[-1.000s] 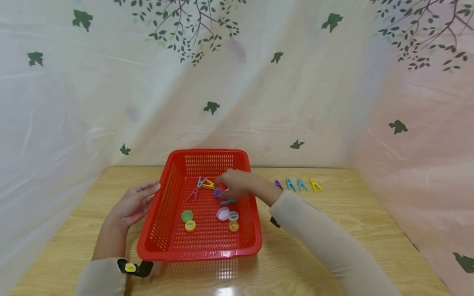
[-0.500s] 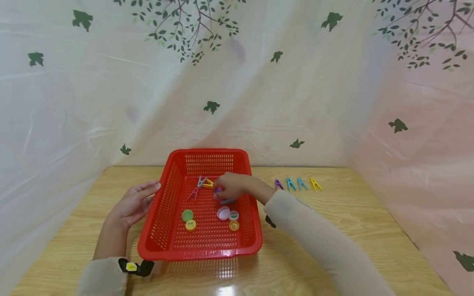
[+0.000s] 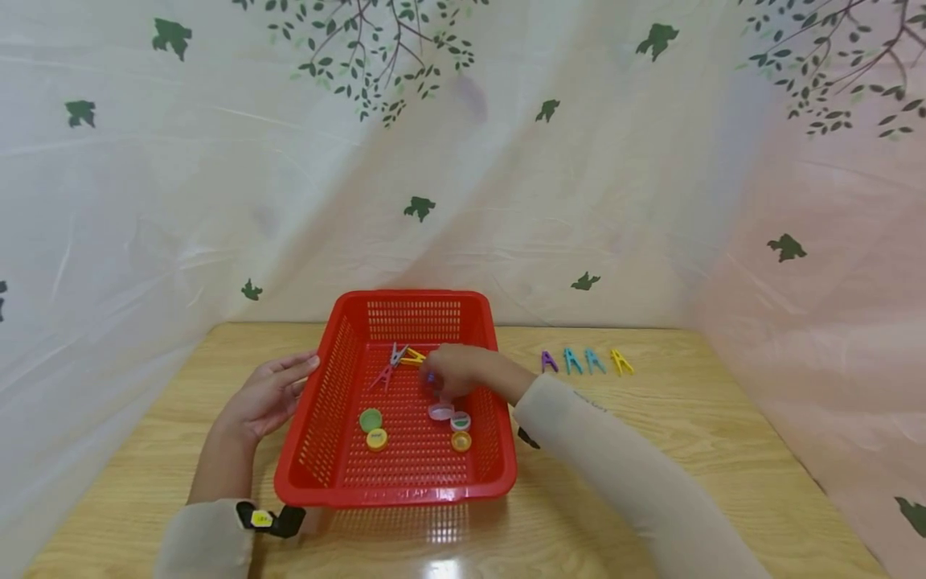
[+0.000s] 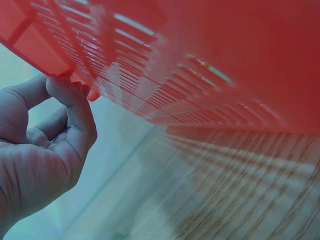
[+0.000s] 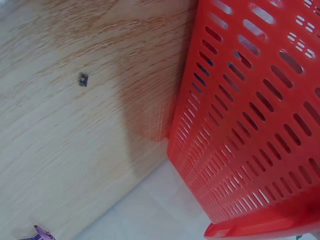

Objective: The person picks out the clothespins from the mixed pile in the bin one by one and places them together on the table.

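My left hand (image 3: 269, 396) grips the left rim of a red plastic basket (image 3: 394, 494), its thumb and fingers pinching the edge in the left wrist view. Inside the basket, toward the right, my right hand (image 3: 456, 370) reaches down with bent fingers. A bit of purple (image 3: 431, 377) shows at its fingers, and a pink cap (image 3: 441, 412) lies right below them. What the fingertips hold is hidden. Left of this hand lie a yellow clothespin (image 3: 412, 356), a grey clothespin (image 3: 396, 354) and a pink clothespin (image 3: 383, 375).
Nearer in the basket lie a green cap (image 3: 370, 419), a yellow cap (image 3: 376, 439), a white cap (image 3: 460, 420) and an orange cap (image 3: 460, 441). Right of it, a purple clothespin (image 3: 549, 361) and several others stand in a row on the wooden table (image 3: 651, 426).
My right hand has come slightly nearer and lower in the basket, covering the dark grey clothespin seen earlier. The pink cap looks more tilted. My left hand stays at the rim.
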